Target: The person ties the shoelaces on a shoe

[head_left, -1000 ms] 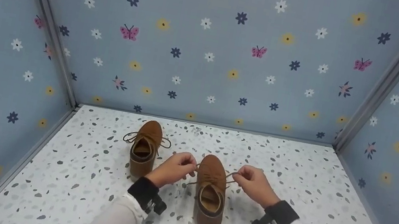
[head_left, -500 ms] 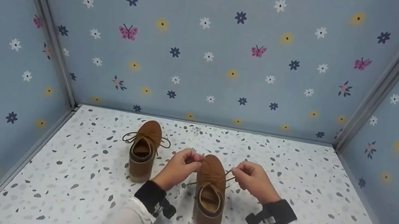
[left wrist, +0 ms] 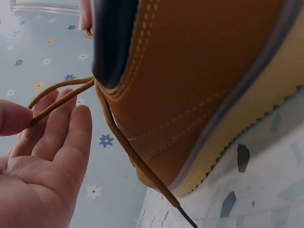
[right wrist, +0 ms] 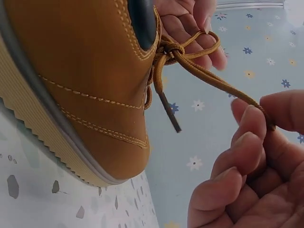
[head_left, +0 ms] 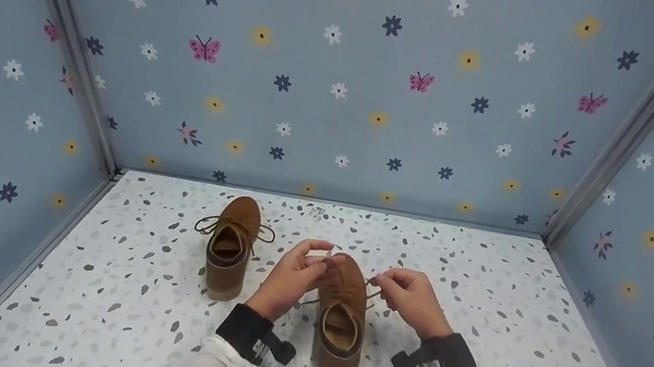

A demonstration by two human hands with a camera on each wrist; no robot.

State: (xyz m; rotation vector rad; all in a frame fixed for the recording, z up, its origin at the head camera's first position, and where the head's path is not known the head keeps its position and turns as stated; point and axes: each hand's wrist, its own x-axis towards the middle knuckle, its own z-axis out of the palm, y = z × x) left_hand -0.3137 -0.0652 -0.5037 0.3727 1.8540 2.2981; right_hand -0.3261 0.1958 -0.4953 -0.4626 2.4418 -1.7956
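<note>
A brown lace-up shoe [head_left: 334,360] stands on the floor between my hands, its toe pointing away from me. Its brown shoelace [right wrist: 209,78] is tied in a bow with a loop to each side. My left hand [head_left: 291,278] pinches the left loop between thumb and forefinger, the other fingers fairly straight. On the other side my right hand [head_left: 414,298] pinches the right loop, fingers curled. One dark-tipped lace end [left wrist: 183,213] hangs down the shoe's left side, and another lace end [right wrist: 171,111] hangs on the right.
A matching brown shoe [head_left: 231,251] stands to the left and a little farther off, its laces in a bow. Blue flowered panels [head_left: 345,79] rise at the back and both sides of the white speckled floor [head_left: 134,284].
My left hand has moved up and inward to the shoe's front, its fingers straightening somewhat. My right hand has drifted slightly inward. Both shoes stay in place while the view shifts slightly.
</note>
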